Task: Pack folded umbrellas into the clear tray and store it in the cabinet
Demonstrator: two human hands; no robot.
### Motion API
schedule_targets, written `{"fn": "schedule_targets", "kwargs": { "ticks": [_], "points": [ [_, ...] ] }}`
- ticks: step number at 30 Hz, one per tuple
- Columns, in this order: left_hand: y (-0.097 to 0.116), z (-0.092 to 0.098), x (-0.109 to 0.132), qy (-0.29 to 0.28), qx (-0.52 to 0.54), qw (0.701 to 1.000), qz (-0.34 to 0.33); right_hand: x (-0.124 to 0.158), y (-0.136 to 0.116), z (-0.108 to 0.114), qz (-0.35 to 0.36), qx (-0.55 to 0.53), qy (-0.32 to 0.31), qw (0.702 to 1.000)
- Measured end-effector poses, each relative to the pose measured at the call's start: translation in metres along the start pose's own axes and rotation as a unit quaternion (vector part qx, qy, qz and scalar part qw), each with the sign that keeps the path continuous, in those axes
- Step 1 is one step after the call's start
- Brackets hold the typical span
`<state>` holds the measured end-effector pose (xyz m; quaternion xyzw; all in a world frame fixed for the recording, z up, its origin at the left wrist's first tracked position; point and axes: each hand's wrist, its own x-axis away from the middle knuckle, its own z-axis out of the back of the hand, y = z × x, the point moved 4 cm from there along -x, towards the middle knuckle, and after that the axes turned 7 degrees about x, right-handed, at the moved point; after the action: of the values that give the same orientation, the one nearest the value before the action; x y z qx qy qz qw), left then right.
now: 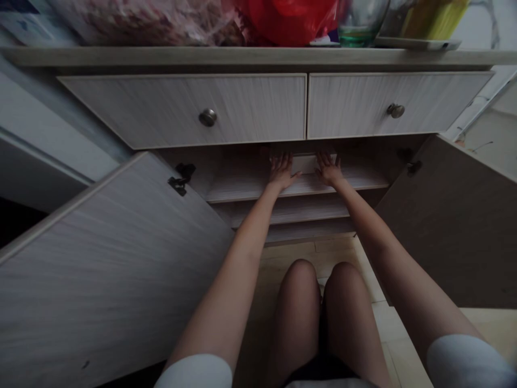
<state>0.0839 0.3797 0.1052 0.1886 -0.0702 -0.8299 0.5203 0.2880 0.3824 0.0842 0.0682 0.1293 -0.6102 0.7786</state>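
Observation:
A pale box (304, 164) sits on the upper shelf (242, 180) inside the open cabinet, below the two drawers. My left hand (283, 171) rests against the box's left end, fingers spread and pointing inward. At its right end my right hand (329, 168) touches it in the same way, fingers apart. Neither hand is wrapped round the box. The back of the box lies in shadow under the drawers.
Cabinet doors stand open at left (121, 269) and right (456, 215). Drawers with round knobs (207, 117) are closed. On the cabinet top (181, 56) are a red item (283, 21), a glass jar (361, 24) and plastic bags (153, 21). Lower shelves lie beneath.

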Motion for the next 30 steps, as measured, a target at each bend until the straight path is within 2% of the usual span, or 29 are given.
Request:
{"fn": "schedule_targets", "kwargs": {
  "ticks": [11, 22, 25, 27, 29, 30],
  "points": [
    [0.0, 0.005, -0.008, -0.02, -0.037, 0.999, 0.016, -0.007, -0.005, 0.01, -0.012, 0.056, -0.036, 0.998],
    [-0.002, 0.01, -0.016, -0.029, -0.019, 0.999, 0.036, -0.015, -0.004, 0.008, -0.017, 0.005, -0.043, 0.999],
    [0.004, 0.016, -0.017, -0.029, 0.003, 0.999, 0.034, -0.008, -0.005, 0.018, -0.018, -0.011, -0.01, 1.0],
    [0.01, 0.022, -0.01, 0.022, 0.026, 0.999, 0.02, 0.008, -0.008, 0.029, -0.025, -0.043, 0.058, 0.997],
    [0.015, 0.029, 0.011, 0.119, 0.064, 0.991, 0.01, 0.038, -0.012, 0.043, -0.029, -0.113, 0.136, 0.984],
    [0.015, 0.031, 0.029, 0.172, 0.091, 0.981, 0.011, 0.06, -0.013, 0.049, -0.029, -0.158, 0.172, 0.972]
  ]
}}
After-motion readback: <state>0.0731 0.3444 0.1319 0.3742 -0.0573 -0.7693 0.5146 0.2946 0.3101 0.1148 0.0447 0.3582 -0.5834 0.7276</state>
